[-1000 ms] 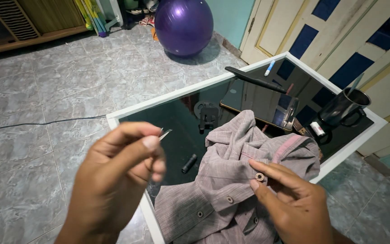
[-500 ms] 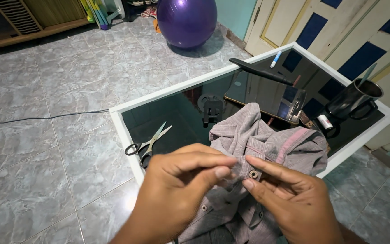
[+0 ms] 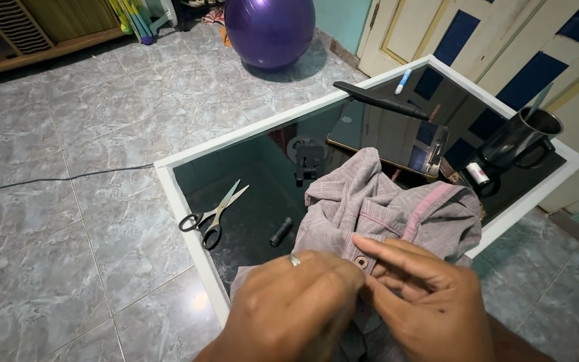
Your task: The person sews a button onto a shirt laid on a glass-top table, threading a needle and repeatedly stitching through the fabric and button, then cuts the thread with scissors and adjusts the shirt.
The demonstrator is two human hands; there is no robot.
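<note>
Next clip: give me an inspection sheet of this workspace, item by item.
Surface: dark glass table with a white frame, glossy and reflective.
Job's things: greyish shirt heaped on the table; a brown button on it between both hands.
Clutter: scissors, lying open; black spool; tablet; metal mug; marker.
Grippers: left hand and right hand pinch the shirt at the button; any needle is hidden.
Cables: black cable across the floor.
Surroundings: grey tiled floor; purple exercise ball; blue-panelled door.
</note>
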